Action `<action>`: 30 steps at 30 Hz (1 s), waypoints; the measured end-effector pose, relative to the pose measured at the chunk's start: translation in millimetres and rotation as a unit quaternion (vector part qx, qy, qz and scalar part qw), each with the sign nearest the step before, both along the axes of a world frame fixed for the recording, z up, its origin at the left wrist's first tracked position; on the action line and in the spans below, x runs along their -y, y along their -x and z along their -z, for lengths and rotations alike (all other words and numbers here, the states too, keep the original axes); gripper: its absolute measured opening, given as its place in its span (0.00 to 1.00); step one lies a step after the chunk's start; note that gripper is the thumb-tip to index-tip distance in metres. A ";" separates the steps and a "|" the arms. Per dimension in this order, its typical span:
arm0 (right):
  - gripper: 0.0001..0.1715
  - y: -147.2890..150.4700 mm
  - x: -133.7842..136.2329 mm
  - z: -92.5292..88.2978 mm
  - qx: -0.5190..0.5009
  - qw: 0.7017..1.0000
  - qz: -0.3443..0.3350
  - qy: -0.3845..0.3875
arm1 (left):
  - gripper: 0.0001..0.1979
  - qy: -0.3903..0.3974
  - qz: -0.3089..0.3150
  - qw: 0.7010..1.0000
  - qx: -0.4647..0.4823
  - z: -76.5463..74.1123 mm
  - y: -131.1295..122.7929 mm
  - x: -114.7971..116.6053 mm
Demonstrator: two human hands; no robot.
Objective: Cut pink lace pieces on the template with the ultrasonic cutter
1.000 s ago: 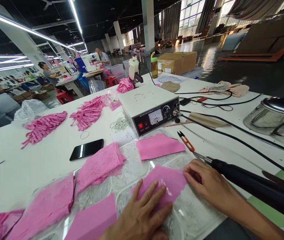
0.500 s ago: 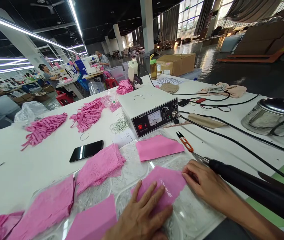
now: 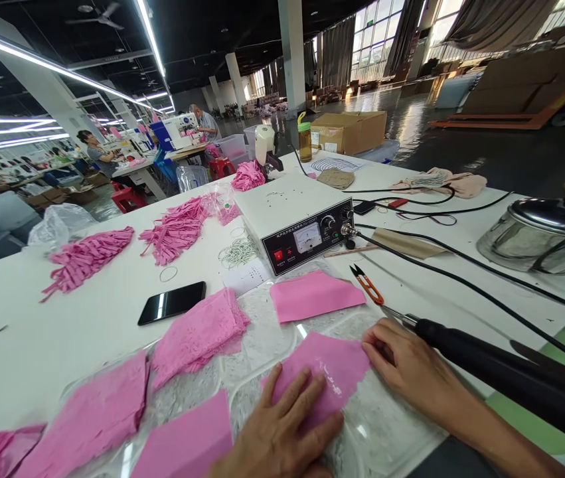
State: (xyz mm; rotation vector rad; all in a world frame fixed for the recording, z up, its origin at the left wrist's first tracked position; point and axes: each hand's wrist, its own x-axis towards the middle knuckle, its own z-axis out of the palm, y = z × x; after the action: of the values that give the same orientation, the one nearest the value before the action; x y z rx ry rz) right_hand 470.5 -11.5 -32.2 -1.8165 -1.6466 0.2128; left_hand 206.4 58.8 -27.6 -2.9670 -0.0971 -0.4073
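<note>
From the head view, the pink piece (image 3: 338,358) lies flat near the front of the white table (image 3: 87,332), on a clear, shiny sheet (image 3: 257,338) with a marbled grey look beneath it. It is a smooth, thin, many-sided piece in a mid pink, with a blunt peak at its far side and a slanting, slightly uneven edge at the lower right. A scatter of white glints runs down its middle, so the surface looks glossy there. Its near left part is covered by a hand, and I can't make out that outline.

The person's left hand (image 3: 282,421) rests palm down on it, fingers spread, thumb out to the right. The right hand (image 3: 402,358) is at the piece's right corner, thumb and forefinger pinching the edge, the other fingers curled in.

Just beyond lies a folded pink piece (image 3: 317,297) with crisp edges. To the left there's a ragged-edged stack of pink pieces (image 3: 200,335), and nearer the front a plain pink sheet (image 3: 187,438). Orange-handled snips (image 3: 369,285) lie beyond the right hand, close to the tip of a black-handled tool (image 3: 491,365). Behind stands a white control box (image 3: 307,232).
</note>
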 end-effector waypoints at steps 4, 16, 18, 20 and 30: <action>0.12 -1.4 5.9 -6.0 -0.020 0.999 -0.014 -0.031 | 0.29 -0.021 0.007 0.999 0.044 8.5 0.1 -1.8; 0.20 -14.9 37.9 16.5 0.076 0.987 -0.050 -0.132 | 0.26 0.100 0.017 0.990 -0.096 -32.4 -42.8 -25.8; 0.20 -14.2 38.2 17.9 0.086 0.986 -0.041 -0.133 | 0.26 0.094 0.023 0.990 -0.101 -30.4 -45.5 -28.8; 0.18 -13.7 41.4 20.0 0.086 0.985 -0.026 -0.146 | 0.26 0.085 0.024 0.991 -0.105 -28.1 -45.4 -30.4; 0.25 -15.0 65.1 22.4 -0.237 0.905 0.292 -0.198 | 0.27 0.067 0.027 0.992 -0.100 -23.5 -41.7 -30.6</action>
State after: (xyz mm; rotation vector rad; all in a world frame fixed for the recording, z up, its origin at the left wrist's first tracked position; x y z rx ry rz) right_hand 485.5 -76.6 -54.5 -1.6809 -0.7025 0.0367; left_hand 248.2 89.3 -4.1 -3.1298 -0.0218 -0.1128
